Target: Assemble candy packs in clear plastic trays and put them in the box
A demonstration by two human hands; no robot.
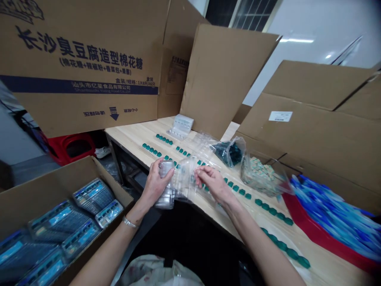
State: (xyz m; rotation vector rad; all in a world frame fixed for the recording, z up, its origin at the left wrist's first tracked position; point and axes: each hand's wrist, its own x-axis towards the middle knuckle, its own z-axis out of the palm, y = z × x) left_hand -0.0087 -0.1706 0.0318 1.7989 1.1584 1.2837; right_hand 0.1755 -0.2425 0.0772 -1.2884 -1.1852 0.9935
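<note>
My left hand (157, 182) is wrapped round a stack of clear plastic blister packs (165, 200) held over the table's near edge. My right hand (212, 180) has its fingers pinched at a thin clear plastic piece (185, 178) beside the stack. That piece is blurred, and I cannot tell if it is a bag or a pack. Rows of small dark green pieces (269, 208) lie on the wooden table (133, 135) around and beyond my hands. An opened clear blister pack (182, 124) stands at the table's far end.
Clear bags of dark green pieces (229, 153) and pale pieces (258, 171) lie at the back. On the right, a red tray (324, 234) holds blue packets (342, 218). Packed blue-printed blister packs (80, 234) fill a carton (119, 186) at lower left. Large cardboard boxes (89, 95) stand behind.
</note>
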